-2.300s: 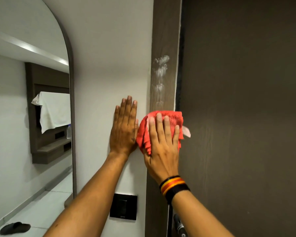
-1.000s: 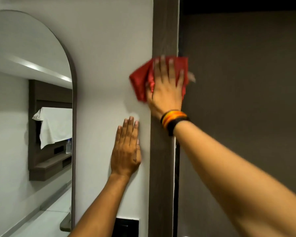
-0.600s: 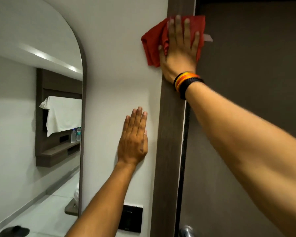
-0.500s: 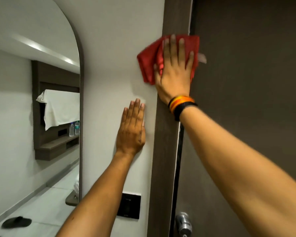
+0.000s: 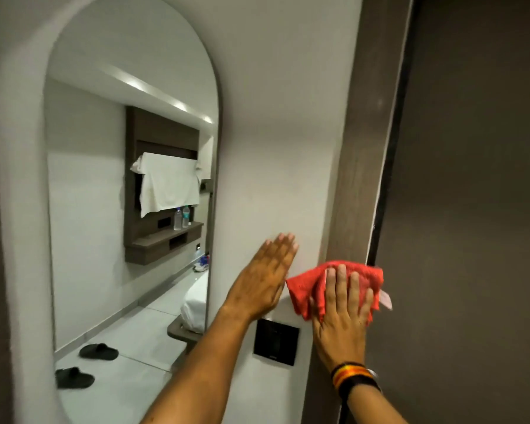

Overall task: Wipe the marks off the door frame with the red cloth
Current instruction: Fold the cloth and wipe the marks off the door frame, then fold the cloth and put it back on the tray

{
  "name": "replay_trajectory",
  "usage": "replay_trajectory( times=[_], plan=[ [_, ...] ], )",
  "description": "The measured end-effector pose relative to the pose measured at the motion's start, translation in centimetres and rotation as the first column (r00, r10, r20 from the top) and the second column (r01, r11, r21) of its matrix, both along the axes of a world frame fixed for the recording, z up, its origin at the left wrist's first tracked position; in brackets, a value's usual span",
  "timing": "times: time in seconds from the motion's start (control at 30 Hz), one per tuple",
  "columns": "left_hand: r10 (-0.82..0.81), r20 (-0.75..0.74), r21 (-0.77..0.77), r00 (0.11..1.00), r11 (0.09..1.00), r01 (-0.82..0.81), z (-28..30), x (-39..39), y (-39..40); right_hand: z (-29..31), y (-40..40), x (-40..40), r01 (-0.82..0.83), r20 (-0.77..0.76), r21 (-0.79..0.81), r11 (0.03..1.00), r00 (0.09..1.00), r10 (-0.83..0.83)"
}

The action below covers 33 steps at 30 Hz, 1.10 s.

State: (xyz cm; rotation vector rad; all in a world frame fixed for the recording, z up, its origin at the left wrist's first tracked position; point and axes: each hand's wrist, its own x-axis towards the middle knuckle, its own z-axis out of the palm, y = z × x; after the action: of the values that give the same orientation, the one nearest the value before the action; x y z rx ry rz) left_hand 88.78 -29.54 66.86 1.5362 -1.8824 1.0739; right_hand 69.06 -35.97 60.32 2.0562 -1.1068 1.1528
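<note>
The brown wooden door frame (image 5: 364,142) runs upright right of centre, between the white wall and the dark door. My right hand (image 5: 341,322) presses the red cloth (image 5: 306,286) flat against the frame low down, fingers spread over it. The cloth bunches out to the left onto the wall, and a pale tag sticks out on its right. My left hand (image 5: 262,281) is open with fingers together, palm toward the white wall just left of the cloth; it is blurred. No white marks show on the frame above the cloth.
A black wall switch plate (image 5: 276,342) sits below my left hand. A tall arched mirror (image 5: 129,194) fills the left wall and reflects a shelf, a white towel, bottles and slippers. The dark door (image 5: 471,209) fills the right side.
My right hand has slid the red cloth down the frame from high up to low down. The left hand has tilted on the wall. The white smears seen earlier no longer show.
</note>
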Motion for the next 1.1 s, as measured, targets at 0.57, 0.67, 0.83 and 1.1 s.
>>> replay_trajectory(
  times=[0.57,0.67,0.83,1.1],
  plan=[
    [-0.301,-0.245,0.202,0.922,0.914,0.352,3.3,-14.1,6.3,5.2,9.5,-13.7,-0.586,0.456,0.303,0.751,0.781,0.426],
    [-0.305,-0.495,0.295,0.813,0.822,0.488,2.9,-19.2,5.3,6.6,9.6,-18.6,-0.624,0.52,0.402,0.67,0.758,0.395],
    [-0.084,-0.925,0.278,0.371,0.518,0.809,1.0,-31.3,3.7,5.3,10.8,-30.6,-0.582,0.636,0.501,0.64,0.749,0.184],
    [0.324,-0.902,0.316,0.285,0.045,0.948,-8.7,-53.3,4.7,-4.8,17.5,-52.8,-0.621,0.891,0.445,0.645,0.233,-0.39]
  ],
)
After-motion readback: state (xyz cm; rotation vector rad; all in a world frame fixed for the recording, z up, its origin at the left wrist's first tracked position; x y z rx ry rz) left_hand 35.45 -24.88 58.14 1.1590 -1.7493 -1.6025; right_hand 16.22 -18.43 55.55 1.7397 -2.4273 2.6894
